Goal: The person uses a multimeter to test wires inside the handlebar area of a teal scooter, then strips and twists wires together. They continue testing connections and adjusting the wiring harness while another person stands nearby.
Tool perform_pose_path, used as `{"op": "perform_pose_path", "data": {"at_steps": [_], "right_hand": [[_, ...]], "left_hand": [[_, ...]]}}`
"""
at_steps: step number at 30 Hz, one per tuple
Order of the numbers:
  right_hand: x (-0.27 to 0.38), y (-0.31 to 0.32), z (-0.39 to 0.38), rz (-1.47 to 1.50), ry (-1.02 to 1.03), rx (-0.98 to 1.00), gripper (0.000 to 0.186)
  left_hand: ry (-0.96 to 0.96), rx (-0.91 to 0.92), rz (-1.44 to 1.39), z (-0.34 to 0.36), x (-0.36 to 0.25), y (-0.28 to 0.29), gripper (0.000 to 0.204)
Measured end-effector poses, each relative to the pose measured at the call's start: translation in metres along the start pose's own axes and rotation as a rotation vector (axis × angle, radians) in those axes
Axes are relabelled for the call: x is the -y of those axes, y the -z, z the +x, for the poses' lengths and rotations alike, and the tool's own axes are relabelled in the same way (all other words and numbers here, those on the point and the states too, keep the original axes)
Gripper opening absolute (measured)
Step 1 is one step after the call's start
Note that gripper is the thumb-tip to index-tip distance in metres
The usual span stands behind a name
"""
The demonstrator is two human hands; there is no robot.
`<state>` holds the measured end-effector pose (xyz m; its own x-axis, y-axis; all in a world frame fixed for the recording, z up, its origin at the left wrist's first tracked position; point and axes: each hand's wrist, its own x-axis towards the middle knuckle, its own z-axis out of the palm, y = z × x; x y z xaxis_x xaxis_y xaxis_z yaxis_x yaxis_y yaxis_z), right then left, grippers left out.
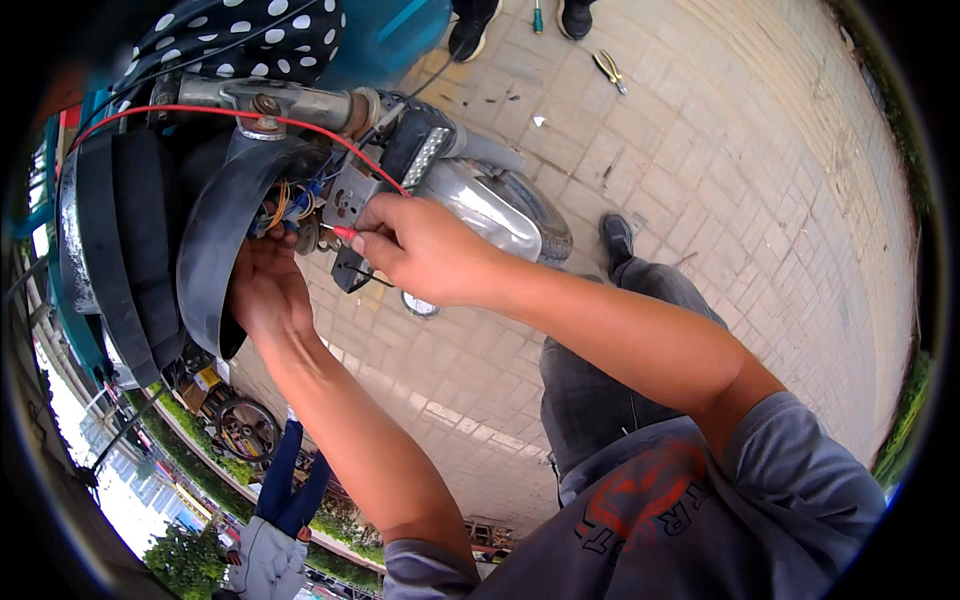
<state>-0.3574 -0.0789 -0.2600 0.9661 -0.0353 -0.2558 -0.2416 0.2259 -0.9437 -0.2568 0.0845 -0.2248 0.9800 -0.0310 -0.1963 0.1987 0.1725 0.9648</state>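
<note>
My right hand (425,250) pinches a red test probe (343,232), its thin tip pointing left at the wiring. A red lead (330,134) arches over the handlebar down to this hand. Palm up, my left hand (270,285) reaches into a black rounded shell (212,250) on the front of a two-wheeler. Its bent fingers are closed on a bundle of wires (280,207), orange and blue, with connectors. The shell's rim and the wires partly hide these fingertips. Just above my right hand is a metal bracket with holes (350,192).
Beyond my right hand are a shiny metal fender (490,215) and tyre (545,215). Pliers (609,72) and a screwdriver (538,18) lie on the paving (720,200) near another person's shoes (473,30). A polka-dot cover (240,40) drapes the handlebar (215,93). Another person (275,530) stands lower left.
</note>
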Motion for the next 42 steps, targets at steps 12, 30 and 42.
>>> {"op": "perform_pose_path", "data": {"at_steps": [12,30,42], "right_hand": [[-0.026,0.024,0.054,-0.495,1.013,-0.065,0.018],[-0.01,0.005,0.096,-0.513,1.288,-0.076,0.02],[-0.035,0.02,0.075,-0.55,1.308,-0.158,0.034]], "left_hand": [[-0.288,0.055,0.013,-0.004,0.014,-0.002,0.024],[-0.706,0.252,0.162,-0.006,0.033,0.011,0.073],[-0.861,0.072,0.499,-0.005,0.043,-0.001,0.075]]}}
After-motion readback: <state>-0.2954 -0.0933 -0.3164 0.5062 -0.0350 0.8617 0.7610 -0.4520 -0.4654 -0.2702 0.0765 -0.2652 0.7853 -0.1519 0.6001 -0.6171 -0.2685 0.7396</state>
